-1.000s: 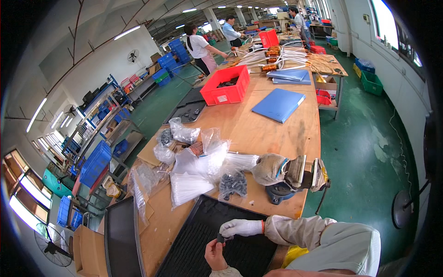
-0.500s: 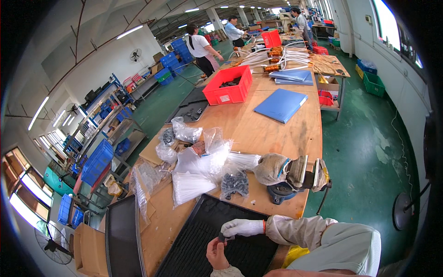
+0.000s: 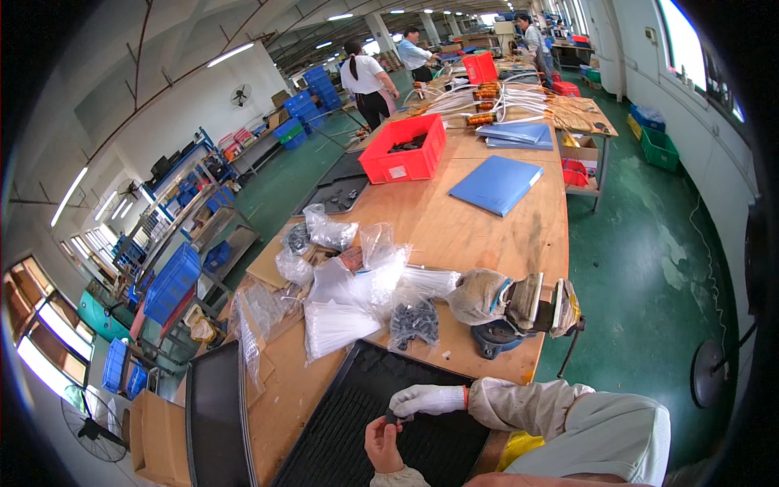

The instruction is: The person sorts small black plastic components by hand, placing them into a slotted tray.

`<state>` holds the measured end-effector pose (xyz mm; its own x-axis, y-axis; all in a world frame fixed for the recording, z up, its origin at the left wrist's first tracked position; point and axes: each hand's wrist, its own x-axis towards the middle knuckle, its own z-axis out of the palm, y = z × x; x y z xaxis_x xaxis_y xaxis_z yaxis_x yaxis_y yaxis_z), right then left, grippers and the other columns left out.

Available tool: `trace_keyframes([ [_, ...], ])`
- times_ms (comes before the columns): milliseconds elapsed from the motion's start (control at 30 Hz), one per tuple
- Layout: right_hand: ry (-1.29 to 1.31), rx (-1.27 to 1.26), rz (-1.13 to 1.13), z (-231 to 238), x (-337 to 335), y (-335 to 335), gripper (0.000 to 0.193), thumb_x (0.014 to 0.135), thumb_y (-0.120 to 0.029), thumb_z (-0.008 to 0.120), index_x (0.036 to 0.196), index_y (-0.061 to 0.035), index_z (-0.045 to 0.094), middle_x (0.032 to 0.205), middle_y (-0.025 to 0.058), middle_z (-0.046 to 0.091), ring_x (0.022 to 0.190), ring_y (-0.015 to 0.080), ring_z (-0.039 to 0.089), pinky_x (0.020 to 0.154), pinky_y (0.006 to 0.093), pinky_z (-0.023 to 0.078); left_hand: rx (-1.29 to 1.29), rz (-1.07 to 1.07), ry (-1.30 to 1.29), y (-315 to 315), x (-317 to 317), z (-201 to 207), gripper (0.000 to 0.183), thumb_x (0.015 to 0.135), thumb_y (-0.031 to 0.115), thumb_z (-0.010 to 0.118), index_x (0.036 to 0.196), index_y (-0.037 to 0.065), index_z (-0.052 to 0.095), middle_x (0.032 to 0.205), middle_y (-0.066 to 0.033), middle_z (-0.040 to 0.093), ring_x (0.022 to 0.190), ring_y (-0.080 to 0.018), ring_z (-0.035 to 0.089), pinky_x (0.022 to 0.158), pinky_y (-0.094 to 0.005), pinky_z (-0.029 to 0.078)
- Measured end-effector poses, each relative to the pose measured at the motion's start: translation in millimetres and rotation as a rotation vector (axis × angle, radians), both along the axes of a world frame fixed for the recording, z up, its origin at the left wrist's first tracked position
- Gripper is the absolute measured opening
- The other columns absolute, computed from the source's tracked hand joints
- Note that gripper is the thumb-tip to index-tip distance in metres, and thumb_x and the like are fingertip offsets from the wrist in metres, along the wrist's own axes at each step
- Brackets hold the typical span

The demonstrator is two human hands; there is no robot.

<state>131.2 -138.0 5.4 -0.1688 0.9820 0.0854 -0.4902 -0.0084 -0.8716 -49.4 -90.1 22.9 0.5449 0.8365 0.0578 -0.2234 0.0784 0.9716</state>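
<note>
Over a black ribbed tray (image 3: 349, 410), my two hands meet. My left hand (image 3: 383, 445), bare, pinches a small dark grey piece (image 3: 391, 416) between thumb and fingers. From the right, my right hand (image 3: 428, 399) in a white glove closes on the same piece at its upper side. The piece is mostly covered by fingers, so its exact kind does not show. Rows of slim dark parts appear to lie in the tray beneath. Just past its far edge sits a clear bag of small dark parts (image 3: 414, 325).
A bench vise (image 3: 519, 312) wrapped in cloth stands at the table's right edge. White strips (image 3: 341, 329) and plastic bags lie beyond the tray. Farther off are a blue folder (image 3: 497, 185) and a red bin (image 3: 403, 148). An empty-looking black tray (image 3: 217, 418) is at left; several people stand farther back.
My hands keep nearly the same hold on the small piece. In the background, a person in a white top has moved slightly to the right.
</note>
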Motion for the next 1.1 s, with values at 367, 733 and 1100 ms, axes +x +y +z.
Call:
trace_keyframes([
  [367, -0.017, -0.022, -0.024, 6, 0, -2, 0.024, 0.093, -0.028, 0.060, 0.103, -0.0060, 0.060, 0.089, -0.0053, 0.058, 0.080, 0.0049, 0.050, 0.071, 0.0221, 0.041, 0.025, -0.011, 0.027, 2, 0, 0, 0.026, 0.092, 0.013, 0.063, 0.110, -0.003, 0.055, 0.095, -0.0099, 0.063, 0.080, -0.0169, 0.063, 0.079, -0.0296, 0.053],
  [733, 0.009, -0.009, -0.008, 3, -2, -3, 0.021, 0.093, -0.028, 0.060, 0.101, -0.0082, 0.060, 0.088, -0.0054, 0.059, 0.078, 0.0039, 0.050, 0.070, 0.0211, 0.041, 0.001, 0.053, 0.041, 3, 1, -8, 0.019, 0.095, 0.010, 0.057, 0.108, -0.003, 0.055, 0.093, -0.0093, 0.062, 0.079, -0.0161, 0.061, 0.078, -0.0289, 0.051],
  [1100, 0.015, -0.016, -0.019, 6, 1, -2, 0.021, 0.095, -0.027, 0.057, 0.103, -0.0079, 0.060, 0.089, -0.0053, 0.059, 0.080, 0.0044, 0.052, 0.071, 0.0211, 0.041, -0.011, 0.076, 0.076, 1, 4, 2, 0.015, 0.093, 0.005, 0.057, 0.106, -0.002, 0.057, 0.091, -0.0093, 0.063, 0.079, -0.0145, 0.062, 0.076, -0.0274, 0.052],
])
